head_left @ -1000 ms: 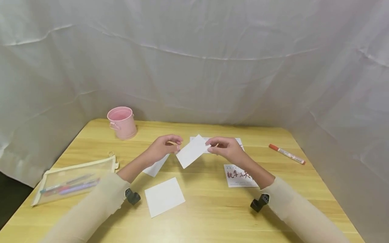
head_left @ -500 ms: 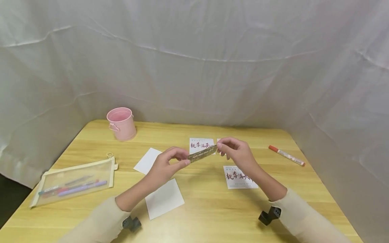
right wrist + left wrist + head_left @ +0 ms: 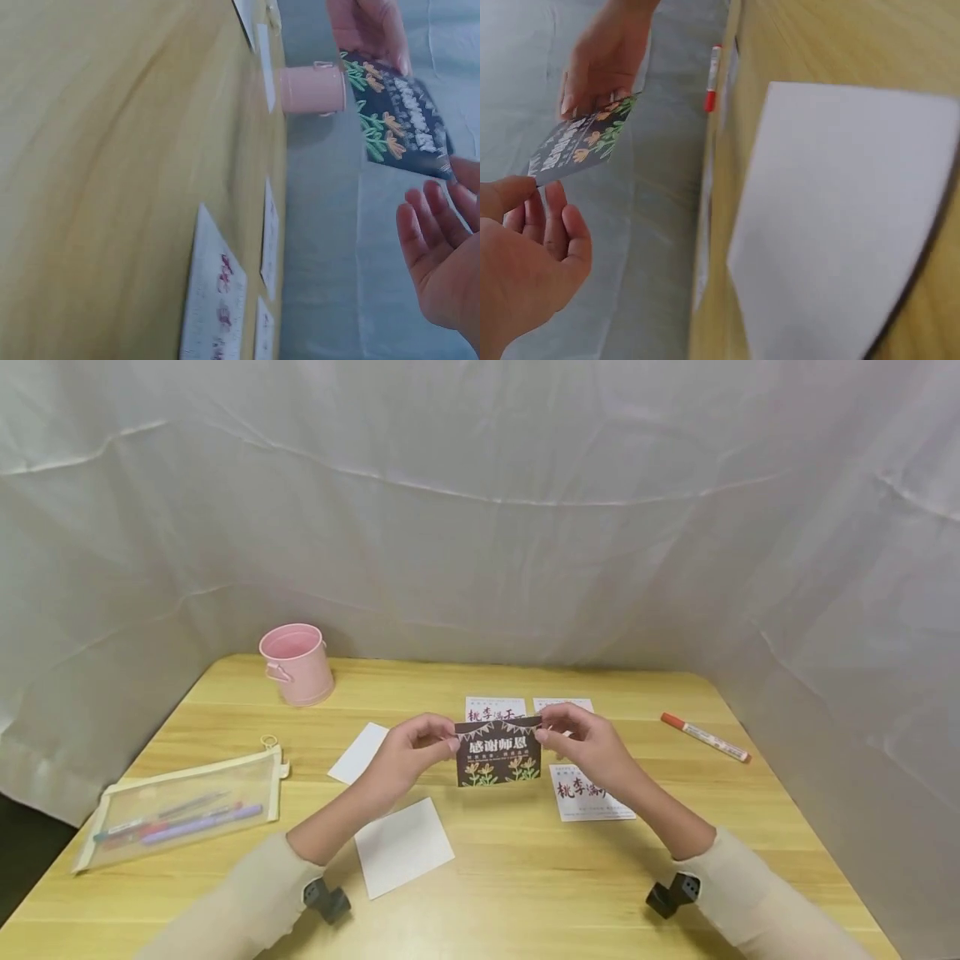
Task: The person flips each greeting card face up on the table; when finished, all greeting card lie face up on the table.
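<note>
A dark card [image 3: 498, 753] with white lettering, bunting and orange flowers is held up above the table, its printed side toward the head camera. My left hand [image 3: 411, 753] pinches its left edge near the top corner between thumb and fingers. At the opposite edge, my right hand [image 3: 583, 742] pinches the upper right corner. Behind and below the card lie white cards with red lettering, one at the back [image 3: 495, 706], another beside it [image 3: 562, 703], and a nearer one [image 3: 592, 795] under the right wrist. Blank white cards lie by the left forearm, one nearer [image 3: 405, 847] and one farther [image 3: 360, 752].
A pink bucket [image 3: 297, 664] stands at the back left of the wooden table [image 3: 525, 893]. Left of the arms lies a mesh pencil pouch [image 3: 183, 806] with pens inside. An orange-capped marker [image 3: 705, 737] lies at the right. Grey cloth [image 3: 480, 527] hangs around the table.
The card has turned from its blank white side to its dark printed side, now facing the head camera. The left hand has taken hold of its left edge, and the right hand has shifted slightly right.
</note>
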Motion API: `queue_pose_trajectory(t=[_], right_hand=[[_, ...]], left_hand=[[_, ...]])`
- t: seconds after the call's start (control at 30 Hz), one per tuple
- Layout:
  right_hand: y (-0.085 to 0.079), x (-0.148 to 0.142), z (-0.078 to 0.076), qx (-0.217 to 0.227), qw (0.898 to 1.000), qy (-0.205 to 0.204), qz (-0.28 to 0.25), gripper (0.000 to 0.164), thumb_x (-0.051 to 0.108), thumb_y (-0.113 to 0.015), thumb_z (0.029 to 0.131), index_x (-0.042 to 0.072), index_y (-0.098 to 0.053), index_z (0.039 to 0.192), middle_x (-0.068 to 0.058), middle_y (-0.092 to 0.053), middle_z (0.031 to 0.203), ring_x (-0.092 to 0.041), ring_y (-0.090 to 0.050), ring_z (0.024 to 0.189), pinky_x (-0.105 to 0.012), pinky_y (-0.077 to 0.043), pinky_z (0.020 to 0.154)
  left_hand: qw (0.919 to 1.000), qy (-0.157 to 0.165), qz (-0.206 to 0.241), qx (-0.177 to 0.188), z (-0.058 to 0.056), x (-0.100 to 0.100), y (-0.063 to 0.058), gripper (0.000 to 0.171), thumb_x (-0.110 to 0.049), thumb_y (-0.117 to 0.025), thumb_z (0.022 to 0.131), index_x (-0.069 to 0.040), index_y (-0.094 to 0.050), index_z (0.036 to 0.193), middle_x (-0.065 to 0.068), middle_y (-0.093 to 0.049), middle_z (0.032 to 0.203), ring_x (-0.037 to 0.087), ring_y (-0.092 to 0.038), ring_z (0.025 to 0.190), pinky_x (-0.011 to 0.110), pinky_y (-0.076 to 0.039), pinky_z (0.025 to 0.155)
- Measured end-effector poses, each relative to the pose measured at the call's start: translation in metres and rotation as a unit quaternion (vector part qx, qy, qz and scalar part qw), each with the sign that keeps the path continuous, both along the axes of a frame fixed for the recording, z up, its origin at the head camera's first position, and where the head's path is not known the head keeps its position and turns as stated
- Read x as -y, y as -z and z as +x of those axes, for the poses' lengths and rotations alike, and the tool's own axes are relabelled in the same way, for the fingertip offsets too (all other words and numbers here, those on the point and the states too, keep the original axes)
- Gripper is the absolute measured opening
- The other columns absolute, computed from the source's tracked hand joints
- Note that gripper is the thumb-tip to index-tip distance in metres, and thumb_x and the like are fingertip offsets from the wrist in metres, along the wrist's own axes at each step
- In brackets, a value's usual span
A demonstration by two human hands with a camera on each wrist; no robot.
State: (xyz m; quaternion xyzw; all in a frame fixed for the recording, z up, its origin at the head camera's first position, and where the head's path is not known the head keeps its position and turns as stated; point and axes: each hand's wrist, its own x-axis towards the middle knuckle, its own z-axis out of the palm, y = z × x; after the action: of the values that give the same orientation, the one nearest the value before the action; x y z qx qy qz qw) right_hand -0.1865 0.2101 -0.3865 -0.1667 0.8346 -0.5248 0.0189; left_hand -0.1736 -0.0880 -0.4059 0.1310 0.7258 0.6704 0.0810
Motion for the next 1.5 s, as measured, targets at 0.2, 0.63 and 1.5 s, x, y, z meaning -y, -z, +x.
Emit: queue_pose_trajectory(t=[0.2,0.63,1.5], right_hand=[[0.014,-0.001,0.001,0.0,1.0,-0.026,-0.007,0.034,0.021,-0.072,0.094,0.014,-0.065,0.126,-0.01,-0.07,0.096,-0.036,-0.066,0.081,-0.039,-0.059,0.068],[0.028,-0.003,-0.015,0.053,0.998,-0.018,0.035,0.03,0.021,-0.073,0.092,0.01,-0.069,0.12,-0.008,-0.069,0.093,-0.036,-0.064,0.081,-0.038,-0.057,0.064],[0.068,0.005,-0.033,-0.023,0.964,-0.02,0.263,0.024,0.017,-0.077,0.088,0.016,-0.072,0.112,0.003,-0.062,0.097,-0.014,-0.054,0.085,-0.03,-0.049,0.075]], left_hand=[[0.9989,0.033,-0.012,0.031,-0.005,-0.003,0.013,0.041,-0.002,-0.065,0.089,-0.001,-0.058,0.129,0.008,-0.065,0.105,0.019,-0.067,0.091,0.045,-0.056,0.093],[0.9914,0.07,-0.108,0.025,-0.029,-0.005,0.017,0.021,-0.011,-0.066,0.093,-0.007,-0.066,0.113,0.011,-0.065,0.1,0.038,-0.066,0.095,0.045,-0.059,0.086],[0.8996,0.094,-0.419,-0.082,-0.055,-0.022,0.034,0.019,-0.028,-0.074,0.092,-0.018,-0.071,0.108,-0.008,-0.07,0.096,0.01,-0.062,0.086,0.035,-0.05,0.081]])
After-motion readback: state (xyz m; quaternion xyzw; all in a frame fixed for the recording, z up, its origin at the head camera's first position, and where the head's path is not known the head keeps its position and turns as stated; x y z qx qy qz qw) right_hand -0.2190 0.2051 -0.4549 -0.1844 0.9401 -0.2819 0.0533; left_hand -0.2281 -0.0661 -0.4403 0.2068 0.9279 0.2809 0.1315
